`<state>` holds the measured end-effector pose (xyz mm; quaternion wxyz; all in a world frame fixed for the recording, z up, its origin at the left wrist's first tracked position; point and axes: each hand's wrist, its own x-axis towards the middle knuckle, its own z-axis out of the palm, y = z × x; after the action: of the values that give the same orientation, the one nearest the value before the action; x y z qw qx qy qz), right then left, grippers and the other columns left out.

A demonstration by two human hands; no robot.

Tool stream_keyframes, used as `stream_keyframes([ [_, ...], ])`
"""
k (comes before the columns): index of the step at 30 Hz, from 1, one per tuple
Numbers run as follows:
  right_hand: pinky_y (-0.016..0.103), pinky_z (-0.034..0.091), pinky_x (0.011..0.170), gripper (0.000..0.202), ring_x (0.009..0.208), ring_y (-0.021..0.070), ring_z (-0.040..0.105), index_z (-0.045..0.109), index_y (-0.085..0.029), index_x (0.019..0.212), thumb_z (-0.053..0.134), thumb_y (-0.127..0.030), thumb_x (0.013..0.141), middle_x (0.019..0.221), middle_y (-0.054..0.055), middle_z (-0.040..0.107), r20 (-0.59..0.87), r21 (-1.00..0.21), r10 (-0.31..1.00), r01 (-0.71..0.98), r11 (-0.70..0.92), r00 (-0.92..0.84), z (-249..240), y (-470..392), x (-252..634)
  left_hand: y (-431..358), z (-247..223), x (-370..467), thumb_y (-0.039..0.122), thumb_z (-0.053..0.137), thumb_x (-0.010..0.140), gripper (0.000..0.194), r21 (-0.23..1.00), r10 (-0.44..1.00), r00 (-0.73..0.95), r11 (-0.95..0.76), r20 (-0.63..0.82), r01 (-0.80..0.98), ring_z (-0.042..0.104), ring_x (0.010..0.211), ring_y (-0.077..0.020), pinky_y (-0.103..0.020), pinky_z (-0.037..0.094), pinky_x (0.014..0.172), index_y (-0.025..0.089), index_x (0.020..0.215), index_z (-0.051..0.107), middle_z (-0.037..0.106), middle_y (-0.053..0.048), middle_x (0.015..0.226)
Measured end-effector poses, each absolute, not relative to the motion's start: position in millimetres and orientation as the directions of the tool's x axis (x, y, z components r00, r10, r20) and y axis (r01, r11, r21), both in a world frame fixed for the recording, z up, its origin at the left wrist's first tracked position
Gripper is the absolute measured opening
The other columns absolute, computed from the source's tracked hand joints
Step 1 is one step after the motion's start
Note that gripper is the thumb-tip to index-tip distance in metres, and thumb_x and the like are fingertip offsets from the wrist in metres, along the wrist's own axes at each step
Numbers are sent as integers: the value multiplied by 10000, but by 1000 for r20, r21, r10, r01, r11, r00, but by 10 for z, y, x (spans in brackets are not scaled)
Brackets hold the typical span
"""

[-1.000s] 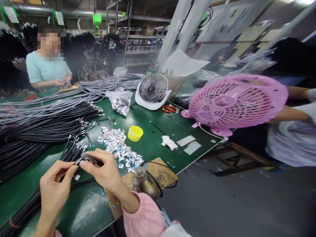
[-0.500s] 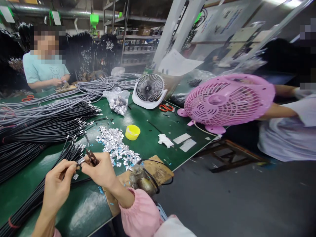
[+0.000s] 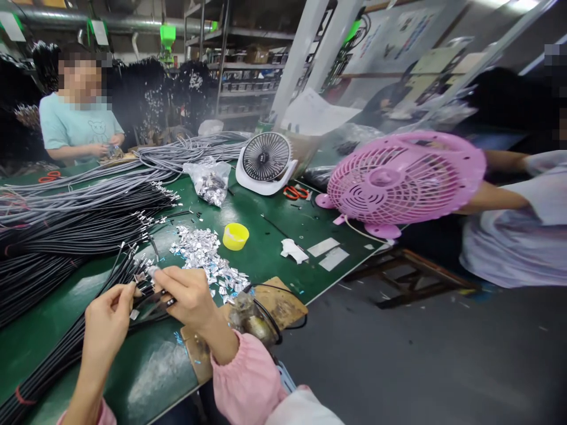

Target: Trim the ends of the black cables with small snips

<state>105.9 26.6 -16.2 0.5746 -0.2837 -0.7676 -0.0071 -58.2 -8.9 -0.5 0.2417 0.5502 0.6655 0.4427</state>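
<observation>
My left hand (image 3: 106,316) is closed in a pinch, thumb against forefinger, over a bundle of black cables (image 3: 57,354). What sits in that pinch is too small to make out; a small brownish-silver piece (image 3: 140,277) shows at the fingertips. Just to its right, my right hand (image 3: 188,298) is closed around a slim dark metal tool that looks like tweezers (image 3: 155,307), partly hidden by the fingers and blurred. Its thumb and forefinger come together near the cables' white-tipped ends. Beyond the hands lies a heap of small silvery foil-like pieces (image 3: 199,254).
A yellow tub (image 3: 235,236), a bag of small parts (image 3: 208,182), orange scissors (image 3: 296,192), a white fan (image 3: 266,162) and a pink fan (image 3: 398,180) stand on the green table (image 3: 257,268). Near my right forearm is a metal device (image 3: 252,319) on a board. Co-workers sit across and at right.
My hands have moved slightly apart. The tool in my right hand has swung from pointing up to pointing down and left. The co-worker's hands across the table have shifted.
</observation>
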Motion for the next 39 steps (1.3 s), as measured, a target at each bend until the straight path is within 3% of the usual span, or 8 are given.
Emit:
stream_keyframes([
  [3,262,448,546,286,624,164,610,735,-145,878,483,-21,824,745,52,674,775,-548,631,535,643,36,-167,265,1034,-101,-51,-544,539,579,796,482,849,905,-336,-50,262,526,536,441,-132,-215,439,446,197,1112,700,597,58,541],
  [5,261,498,622,273,711,175,643,748,-168,952,544,-52,813,831,56,690,671,-675,737,482,559,85,-173,262,983,-112,-56,-531,485,588,802,516,837,899,-322,-82,297,542,583,467,-139,-217,478,483,214,1234,671,633,59,567],
  [11,245,504,640,187,748,161,645,717,-191,864,584,-78,798,867,45,674,622,-708,771,322,629,-138,-204,225,841,-125,-45,-549,398,654,724,256,802,916,-223,-152,334,577,658,520,-158,-225,508,517,240,871,790,729,10,618],
  [14,239,489,597,158,665,152,609,653,-193,736,553,-93,807,755,26,650,642,-727,767,313,612,-10,-196,224,867,-138,-34,-543,421,700,697,193,813,906,-231,-176,354,555,669,526,-159,-225,530,522,236,685,755,741,-8,629],
  [19,252,501,574,142,643,162,609,698,-182,870,562,-155,839,774,46,683,515,-856,784,246,454,346,-129,259,973,-168,-22,-521,446,742,700,232,864,875,-322,-185,362,469,634,398,-154,-224,538,423,214,688,745,665,19,498],
  [26,229,495,552,142,580,135,585,738,-164,707,670,-204,825,647,21,657,495,-865,868,79,496,-34,-114,219,902,-165,-70,-529,442,779,707,231,865,869,-309,-225,386,449,667,451,-155,-225,573,473,214,689,748,694,15,566],
  [33,232,510,566,124,575,133,597,760,-164,736,660,-132,802,665,31,692,549,-824,833,122,554,-73,-134,196,884,-204,-83,-550,385,758,758,143,777,845,-238,-282,479,563,639,503,-142,-239,516,503,246,725,776,713,23,618],
  [39,226,495,511,119,509,120,561,730,-182,676,626,-159,729,619,11,673,439,-891,897,100,443,-53,-79,159,874,-245,-130,-479,331,698,849,131,648,736,-259,-304,625,698,615,580,-141,-273,489,610,264,755,762,694,28,667],
])
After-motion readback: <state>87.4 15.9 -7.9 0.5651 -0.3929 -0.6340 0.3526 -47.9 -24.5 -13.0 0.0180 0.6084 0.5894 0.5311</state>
